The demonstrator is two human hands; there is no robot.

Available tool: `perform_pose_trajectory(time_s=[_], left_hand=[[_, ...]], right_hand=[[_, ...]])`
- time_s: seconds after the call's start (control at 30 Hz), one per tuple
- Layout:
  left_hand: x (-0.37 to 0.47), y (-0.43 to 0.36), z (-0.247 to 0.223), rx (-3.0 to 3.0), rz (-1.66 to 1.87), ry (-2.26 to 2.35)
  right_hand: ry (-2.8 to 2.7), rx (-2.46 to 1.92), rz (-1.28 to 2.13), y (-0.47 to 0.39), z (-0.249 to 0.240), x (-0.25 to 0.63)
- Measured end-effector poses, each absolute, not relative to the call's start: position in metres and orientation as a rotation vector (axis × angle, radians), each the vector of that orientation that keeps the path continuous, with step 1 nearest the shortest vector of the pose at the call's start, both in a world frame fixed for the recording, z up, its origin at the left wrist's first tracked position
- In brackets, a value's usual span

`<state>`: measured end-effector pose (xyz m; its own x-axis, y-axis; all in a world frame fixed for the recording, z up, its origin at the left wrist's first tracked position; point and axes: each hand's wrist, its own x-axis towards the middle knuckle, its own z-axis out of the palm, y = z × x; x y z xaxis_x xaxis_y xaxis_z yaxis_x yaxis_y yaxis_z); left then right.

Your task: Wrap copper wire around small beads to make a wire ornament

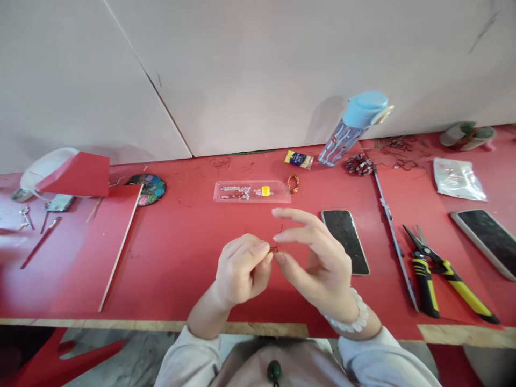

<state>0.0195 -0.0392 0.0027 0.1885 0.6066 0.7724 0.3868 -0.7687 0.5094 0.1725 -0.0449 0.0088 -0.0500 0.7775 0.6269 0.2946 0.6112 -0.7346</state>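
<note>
My left hand [244, 266] is closed, its thumb and forefinger pinching a small piece of thin, reddish-brown twisted wire [274, 248]. Close by on the right, the fingers of my right hand [316, 250] are spread apart. Its thumb tip is right beside the wire; whether it touches cannot be made out. A thin end of the wire seems to stick up between the hands. Beyond them lies a clear plastic tray [252, 199] with small pale and pink beads [236, 191] and a yellow cap [265, 191] in it.
Right of my hands lie a phone [345, 242], black-and-yellow pliers-like cutters [429, 258] and another phone [487, 236]. A blue-lidded bottle [350, 129] stands at the back near a beaded bundle [360, 164]. On the left are a red board [97, 242] and a paint palette [149, 189].
</note>
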Motion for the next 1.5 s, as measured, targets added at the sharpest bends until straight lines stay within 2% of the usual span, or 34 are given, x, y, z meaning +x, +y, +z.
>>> perform_pose_trajectory(time_s=[0.27, 0.6, 0.93, 1.13, 1.37, 1.5], left_hand=[[0.023, -0.041, 0.003, 2.009, 1.586, 0.905], [0.025, -0.041, -0.003, 2.035, 1.589, 0.834], [0.031, -0.039, -0.009, 1.987, 1.684, 0.781], [0.026, -0.04, -0.004, 2.062, 1.514, 0.915], [0.027, -0.037, -0.008, 2.209, 1.657, 1.026], [0.023, -0.031, -0.002, 2.384, 1.398, 1.094]], right_hand=[[-1.641, -0.803, 0.049, -0.04, 0.002, 0.17], [-1.673, -0.864, -0.092, -0.039, 0.004, 0.17], [-1.698, -0.787, 0.247, -0.04, 0.007, 0.17], [-1.71, -0.833, 0.238, -0.047, 0.009, 0.17], [-1.791, -0.91, 0.315, -0.05, 0.015, 0.179], [-1.869, -1.04, 0.292, -0.048, 0.018, 0.185]])
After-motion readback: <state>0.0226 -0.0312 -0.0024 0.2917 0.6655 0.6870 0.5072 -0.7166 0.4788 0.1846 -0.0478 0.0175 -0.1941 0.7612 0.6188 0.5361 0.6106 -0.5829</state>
